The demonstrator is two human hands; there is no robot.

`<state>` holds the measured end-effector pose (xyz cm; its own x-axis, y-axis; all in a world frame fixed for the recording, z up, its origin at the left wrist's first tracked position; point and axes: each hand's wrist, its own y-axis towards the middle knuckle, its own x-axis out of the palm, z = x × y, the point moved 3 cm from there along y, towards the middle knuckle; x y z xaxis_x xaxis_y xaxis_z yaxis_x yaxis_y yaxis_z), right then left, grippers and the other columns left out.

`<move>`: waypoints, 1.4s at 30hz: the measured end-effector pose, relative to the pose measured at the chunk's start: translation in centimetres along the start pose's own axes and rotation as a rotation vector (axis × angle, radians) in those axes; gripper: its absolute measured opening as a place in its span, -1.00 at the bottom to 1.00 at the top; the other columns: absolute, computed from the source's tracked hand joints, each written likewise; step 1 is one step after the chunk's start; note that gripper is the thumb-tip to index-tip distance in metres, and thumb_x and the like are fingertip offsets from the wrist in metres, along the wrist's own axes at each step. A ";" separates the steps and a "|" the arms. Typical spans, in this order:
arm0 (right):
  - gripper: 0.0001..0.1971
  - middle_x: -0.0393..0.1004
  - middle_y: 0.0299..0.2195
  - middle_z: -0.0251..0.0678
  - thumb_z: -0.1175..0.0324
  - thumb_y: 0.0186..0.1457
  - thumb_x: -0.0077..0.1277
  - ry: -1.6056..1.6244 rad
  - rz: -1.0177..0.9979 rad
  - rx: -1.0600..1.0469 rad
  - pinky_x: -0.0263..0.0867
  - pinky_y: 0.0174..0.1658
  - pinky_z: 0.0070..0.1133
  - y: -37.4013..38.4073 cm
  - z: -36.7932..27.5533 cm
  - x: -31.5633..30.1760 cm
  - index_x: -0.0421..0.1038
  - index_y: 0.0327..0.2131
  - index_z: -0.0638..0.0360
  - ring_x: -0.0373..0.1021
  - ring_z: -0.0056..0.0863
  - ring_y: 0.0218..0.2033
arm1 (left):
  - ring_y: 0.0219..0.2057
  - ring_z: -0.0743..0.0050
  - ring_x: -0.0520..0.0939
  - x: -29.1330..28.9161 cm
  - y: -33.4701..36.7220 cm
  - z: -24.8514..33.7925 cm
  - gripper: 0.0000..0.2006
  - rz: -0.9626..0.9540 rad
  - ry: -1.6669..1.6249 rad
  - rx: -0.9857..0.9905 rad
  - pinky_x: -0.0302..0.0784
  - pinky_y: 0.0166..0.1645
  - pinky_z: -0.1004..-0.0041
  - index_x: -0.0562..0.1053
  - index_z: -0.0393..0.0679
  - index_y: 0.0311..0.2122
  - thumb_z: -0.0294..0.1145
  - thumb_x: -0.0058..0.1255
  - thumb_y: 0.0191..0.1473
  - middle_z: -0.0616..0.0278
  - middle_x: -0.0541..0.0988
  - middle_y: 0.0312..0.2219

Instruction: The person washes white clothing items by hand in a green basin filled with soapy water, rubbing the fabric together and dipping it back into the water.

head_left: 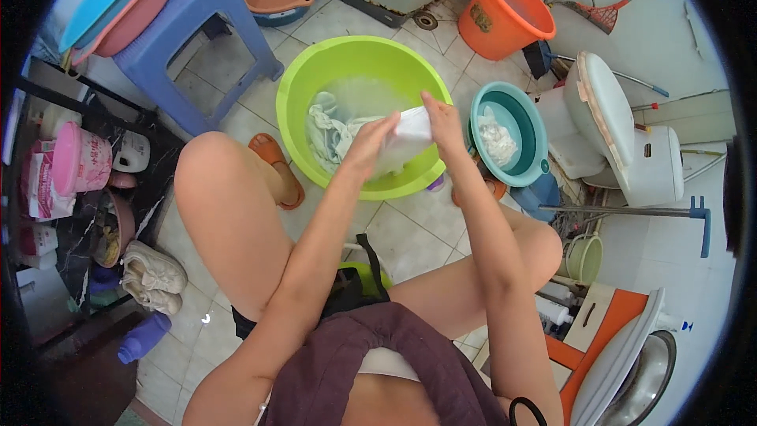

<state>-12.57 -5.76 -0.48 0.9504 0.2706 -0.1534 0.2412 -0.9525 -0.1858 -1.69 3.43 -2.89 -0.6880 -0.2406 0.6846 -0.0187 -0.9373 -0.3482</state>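
Cloth (pixel 412 128), white and spanning the gap between two hands, sits over the near right part of the green tub (pixel 290 110), with pale laundry (pixel 325 130) lying inside the tub to its left. The left hand (pixel 369 143) pinches its left end, and the right hand (pixel 446 128) grips the right end with the thumb pointing far; the undersides of the fingers are hidden, so I cannot tell how much fabric each one gathers. To work this piece well, I would judge, both ends want a firm, even pinch, with the knuckles rather than the nails bearing on the weave. Short strokes should treat one patch at a time, and shifting the grip along the edge would bring up fresh fabric. A place well inside the rim helps too: drips fall back into the tub (the water (pixel 367 95) there looks milky) rather than onto the tiles (pixel 414 229). The right forearm (pixel 479 209) passes close to the teal basin (pixel 539 130), where a white bundle (pixel 497 140) lies, so that elbow had better swing little.
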 end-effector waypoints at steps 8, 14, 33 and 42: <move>-0.56 0.24 -0.78 -0.43 0.07 -0.01 -0.10 -0.154 -0.067 -0.005 0.02 -0.66 -0.62 -0.3 1.6 -0.6 0.31 -0.71 0.27 0.12 -0.68 -0.74 | -0.49 0.69 0.43 -0.7 0.9 -0.5 -0.74 0.053 0.090 0.165 0.35 -0.36 0.62 0.41 -0.14 -0.37 -0.17 -0.19 0.06 0.41 0.45 -0.51; -0.62 0.32 -0.73 -0.03 0.09 -0.02 -0.13 -0.786 -0.005 -0.675 0.18 -0.59 -0.40 -5.5 0.0 8.4 0.39 -0.66 0.23 0.29 -0.21 -0.73 | -0.60 0.69 0.38 -5.3 1.0 -4.2 -0.79 0.202 -0.424 -0.007 0.29 -0.53 0.60 0.38 -0.07 -0.45 -0.18 -0.17 0.04 0.43 0.41 -0.61; -0.61 0.35 -0.69 -0.08 0.05 0.00 -0.19 -0.954 0.146 -0.461 0.21 -0.55 -0.36 -5.1 0.4 1.7 0.43 -0.64 0.12 0.30 -0.13 -0.66 | -0.51 0.60 0.46 2.6 -0.6 -4.8 -0.70 0.275 -0.066 -0.086 0.36 -0.48 0.55 0.38 -0.11 -0.40 -0.12 -0.29 0.06 0.34 0.45 -0.51; -0.66 0.36 -0.67 -0.10 0.05 -0.02 -0.17 -0.895 0.059 -0.638 0.22 -0.54 -0.39 -7.5 -0.5 5.4 0.47 -0.53 0.07 0.32 -0.16 -0.66 | -0.51 0.58 0.43 -0.2 -0.4 -5.1 -0.72 0.399 -0.018 -0.085 0.34 -0.45 0.52 0.38 -0.13 -0.44 -0.15 -0.27 0.06 0.34 0.42 -0.55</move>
<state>-9.13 2.78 0.58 0.5398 -0.0206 -0.8415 0.5022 -0.7945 0.3415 -5.19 5.12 -6.18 -0.6406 -0.5859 0.4963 0.1864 -0.7457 -0.6397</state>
